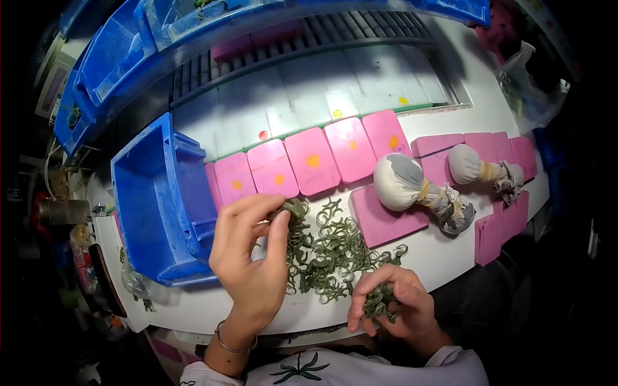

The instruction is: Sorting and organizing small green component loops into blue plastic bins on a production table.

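Note:
My left hand (251, 248) is above the left part of a loose heap of small dark green ring-shaped pieces (331, 248). Its thumb and fingers pinch a green piece (295, 207), whose exact shape is partly hidden by the fingertips. At the heap's lower right, my right hand (402, 302) is curled, palm up, round a clump of the green rings (380, 302). Behind the heap, a row of pink blocks with yellow dots (313, 161) lies side by side along the table.
Left of my left hand stands a blue bin (145, 212). Right of the heap, a tied cloth pouch (396, 183) rests on a pink block (389, 219); a smaller pouch (465, 164) lies beyond it. Across the back runs a roller rack (322, 35), with more blue bins (116, 58) above left.

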